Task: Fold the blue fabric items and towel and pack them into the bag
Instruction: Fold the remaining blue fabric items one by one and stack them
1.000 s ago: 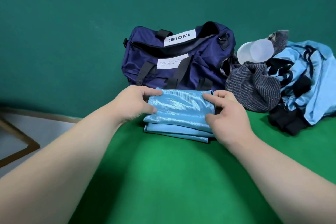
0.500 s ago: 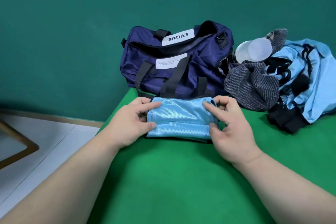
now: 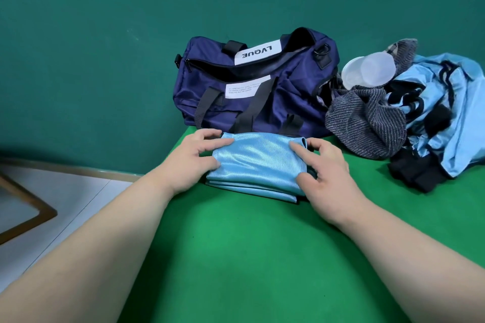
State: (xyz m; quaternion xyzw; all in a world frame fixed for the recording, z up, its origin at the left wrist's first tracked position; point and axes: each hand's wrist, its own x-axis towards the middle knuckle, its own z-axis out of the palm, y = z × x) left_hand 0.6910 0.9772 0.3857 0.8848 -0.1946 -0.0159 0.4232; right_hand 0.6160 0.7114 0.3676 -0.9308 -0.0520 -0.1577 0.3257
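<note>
The left hand [image 3: 194, 161] and right hand [image 3: 329, 173] grip folded blue fabric [image 3: 258, 162].

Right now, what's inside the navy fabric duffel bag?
The navy fabric duffel bag is unzipped; only a dark slit shows. Its top flap covers any contents.

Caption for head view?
Left hand and right hand hold a folded blue fabric on the green table before the navy bag.
</note>
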